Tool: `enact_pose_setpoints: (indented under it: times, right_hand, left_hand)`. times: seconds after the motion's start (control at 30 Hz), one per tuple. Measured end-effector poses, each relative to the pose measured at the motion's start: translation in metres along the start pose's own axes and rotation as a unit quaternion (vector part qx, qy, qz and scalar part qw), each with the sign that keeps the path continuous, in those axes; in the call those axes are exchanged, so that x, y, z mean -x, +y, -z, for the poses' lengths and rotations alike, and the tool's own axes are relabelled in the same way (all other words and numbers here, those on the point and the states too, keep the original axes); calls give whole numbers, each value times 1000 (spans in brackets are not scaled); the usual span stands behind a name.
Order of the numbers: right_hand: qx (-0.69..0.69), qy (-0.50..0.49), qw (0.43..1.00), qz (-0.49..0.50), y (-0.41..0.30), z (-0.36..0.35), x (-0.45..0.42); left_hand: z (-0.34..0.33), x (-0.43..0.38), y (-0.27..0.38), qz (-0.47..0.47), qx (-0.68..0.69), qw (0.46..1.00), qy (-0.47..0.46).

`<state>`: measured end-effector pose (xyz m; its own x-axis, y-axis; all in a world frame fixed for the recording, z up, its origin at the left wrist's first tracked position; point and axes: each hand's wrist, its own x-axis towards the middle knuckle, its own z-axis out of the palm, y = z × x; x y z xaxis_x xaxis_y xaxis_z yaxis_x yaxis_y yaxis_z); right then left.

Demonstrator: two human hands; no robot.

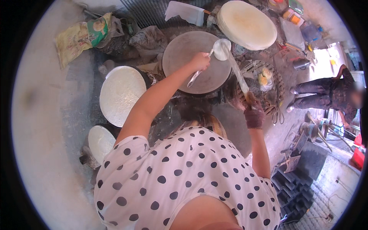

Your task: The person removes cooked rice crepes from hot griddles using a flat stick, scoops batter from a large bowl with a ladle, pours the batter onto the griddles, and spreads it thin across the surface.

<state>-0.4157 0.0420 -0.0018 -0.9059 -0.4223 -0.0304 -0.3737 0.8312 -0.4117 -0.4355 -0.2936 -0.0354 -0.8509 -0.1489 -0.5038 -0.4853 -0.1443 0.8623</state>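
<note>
My left hand (200, 61) grips a metal ladle (194, 79) above a round flat griddle (184, 54). White batter fills the ladle's bowl (221, 54) near the griddle's right rim. In a dark fingerless glove, my right hand (254, 113) holds a long flat spreading stick (239, 73). The stick is coated with batter, and its far end reaches the ladle bowl; whether they touch I cannot tell. The griddle's visible surface is bare. Beyond it lies a thick stack of round thin pancakes (247, 24).
Left stand a large tub of white batter (122, 96) and a smaller one (101, 143). A printed sack (83, 37) leans behind. To the right, a round slatted rack (260, 64) bears bagged yellow food (264, 77); long tongs (276, 95) lie alongside. Another person (325, 90) stands far right.
</note>
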Motion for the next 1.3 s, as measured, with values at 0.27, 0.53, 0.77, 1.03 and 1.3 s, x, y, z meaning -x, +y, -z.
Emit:
enact_pose_setpoints:
  times: [0.27,0.53,0.77,1.03,1.3]
  right_hand:
    - [-186,133,972,46,11,-102,13]
    - [-391,-13,916,-86,-63,-166,-67]
    - [-234,92,954,-162,-81,-191,-11]
    - [-317,34,934,-163,-60,-183,-36]
    - [-151,-24,987,46,-71,-194,-126]
  left_hand:
    - [16,-9,-20,-230,-342,890,196]
    - [62,44,9,-149,-437,813,355]
    - [103,148,-40,-200,-302,807,466]
    - [84,271,-103,-109,209,961,145]
    - [69,320,-165,-38,369,922,106]
